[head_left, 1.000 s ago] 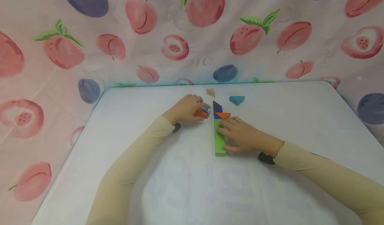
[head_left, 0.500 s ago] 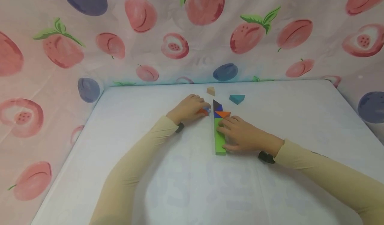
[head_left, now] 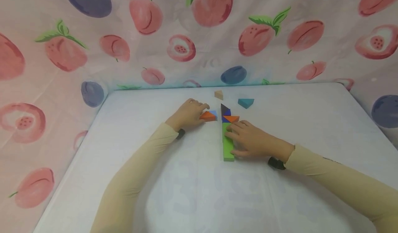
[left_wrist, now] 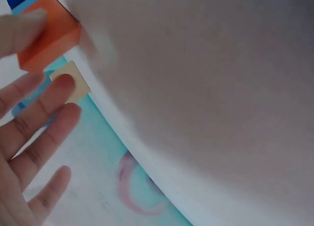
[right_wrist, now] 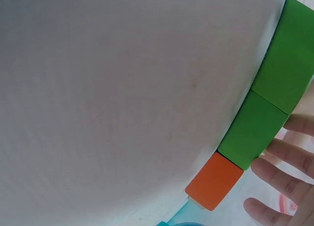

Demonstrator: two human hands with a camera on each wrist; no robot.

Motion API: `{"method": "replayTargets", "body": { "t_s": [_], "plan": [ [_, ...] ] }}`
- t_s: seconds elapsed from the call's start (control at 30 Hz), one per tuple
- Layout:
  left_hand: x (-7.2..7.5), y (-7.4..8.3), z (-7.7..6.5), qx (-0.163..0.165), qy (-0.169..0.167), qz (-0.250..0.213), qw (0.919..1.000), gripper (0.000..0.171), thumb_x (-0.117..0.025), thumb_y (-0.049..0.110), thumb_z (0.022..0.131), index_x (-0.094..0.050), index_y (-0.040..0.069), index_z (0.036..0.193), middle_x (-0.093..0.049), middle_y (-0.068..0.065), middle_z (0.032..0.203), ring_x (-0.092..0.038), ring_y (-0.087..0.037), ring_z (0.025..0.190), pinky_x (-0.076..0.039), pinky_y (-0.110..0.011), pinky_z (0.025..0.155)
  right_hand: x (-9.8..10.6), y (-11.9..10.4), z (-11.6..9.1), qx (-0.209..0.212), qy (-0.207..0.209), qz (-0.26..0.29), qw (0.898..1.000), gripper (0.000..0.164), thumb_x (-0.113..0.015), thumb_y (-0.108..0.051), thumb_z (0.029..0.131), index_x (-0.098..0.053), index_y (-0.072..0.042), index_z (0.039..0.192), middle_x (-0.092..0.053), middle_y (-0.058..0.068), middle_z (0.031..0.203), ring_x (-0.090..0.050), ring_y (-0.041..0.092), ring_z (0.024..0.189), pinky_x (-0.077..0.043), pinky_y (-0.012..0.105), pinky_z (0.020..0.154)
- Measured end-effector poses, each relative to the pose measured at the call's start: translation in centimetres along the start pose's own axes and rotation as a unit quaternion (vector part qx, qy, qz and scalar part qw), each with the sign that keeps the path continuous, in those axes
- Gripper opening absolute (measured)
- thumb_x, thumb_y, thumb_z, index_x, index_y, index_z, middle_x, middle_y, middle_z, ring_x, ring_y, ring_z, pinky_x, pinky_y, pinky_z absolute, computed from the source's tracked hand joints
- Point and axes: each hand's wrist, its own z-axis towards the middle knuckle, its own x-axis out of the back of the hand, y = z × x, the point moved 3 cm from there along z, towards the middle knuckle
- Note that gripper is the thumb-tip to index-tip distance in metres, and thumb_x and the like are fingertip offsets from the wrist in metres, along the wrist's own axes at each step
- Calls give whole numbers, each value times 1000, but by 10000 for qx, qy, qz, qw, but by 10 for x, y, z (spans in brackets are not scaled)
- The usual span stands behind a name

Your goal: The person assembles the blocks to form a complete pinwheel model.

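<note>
Beside a row of coloured blocks, my left hand [head_left: 188, 114] has its fingers spread around an orange block [head_left: 207, 116], which lies against a light blue block [head_left: 213, 113]. In the left wrist view the thumb overlaps the orange block while the other fingers stand apart from it. My right hand [head_left: 252, 139] rests with extended fingertips on two green blocks [right_wrist: 252, 128] set end to end. Beyond these sit another orange triangular block [head_left: 231, 118], dark blue pieces [head_left: 224, 119] and a dark brown triangular piece [head_left: 224, 109]. The right palm is hidden.
Farther back lie a beige block [head_left: 219, 95] and a teal block [head_left: 245, 103]. A white cloth covers the table [head_left: 199, 191]. Behind it hangs a fruit-patterned curtain [head_left: 217, 50]. Each wrist carries a small black device [head_left: 276, 163].
My left hand first closed in rightward over the orange and light blue blocks, then drew back left with fingers wider, uncovering them. The right hand stays put on the green blocks.
</note>
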Motion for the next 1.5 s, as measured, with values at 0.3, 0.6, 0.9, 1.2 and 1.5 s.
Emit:
{"method": "replayTargets", "body": {
  "t_s": [0.3, 0.6, 0.9, 1.2, 1.5],
  "plan": [
    [1, 11, 6, -210, 17, -112, 9997, 42, -62, 34, 89, -56, 16, 127, -68, -1, 115, -61, -20, 106, -35, -39, 107, 1, -2, 1, 1, -24, 25, 10000, 54, -56, -48, 87, -55, -9, 124, -55, 10, 123, -52, 29, 113, -42, 48, 99],
    [3, 16, 12, -71, 86, -1, 9999, 41, -58, 43, 90, -58, 19, 123, -68, -1, 111, -61, -19, 108, -33, -40, 109, 1, -2, 1, -47, -121, -55, 9999, 54, -56, -49, 86, -55, -10, 124, -55, 9, 123, -51, 27, 114, -42, 47, 100],
    [0, 20, 21, -72, 172, 11, 9998, 40, -59, 44, 90, -60, 18, 120, -69, -1, 108, -62, -20, 103, -34, -42, 108, 2, -2, 1, -68, -161, -49, 9998, 55, -56, -49, 86, -54, -10, 125, -54, 10, 125, -51, 28, 116, -42, 48, 100],
    [1, 24, 25, 20, 96, 61, 9999, 39, -60, 42, 89, -60, 19, 120, -69, 1, 107, -62, -18, 103, -35, -39, 108, 3, -2, 0, -72, -168, -31, 9998, 54, -56, -49, 86, -54, -11, 125, -54, 10, 125, -51, 28, 116, -41, 48, 101],
    [1, 24, 27, -50, 90, 48, 9999, 39, -61, 41, 89, -60, 19, 121, -69, 1, 107, -62, -19, 103, -35, -39, 107, 2, -1, 1, -102, -214, -17, 9997, 55, -57, -49, 86, -54, -10, 125, -54, 10, 125, -51, 28, 116, -41, 49, 101]
  ]
}}
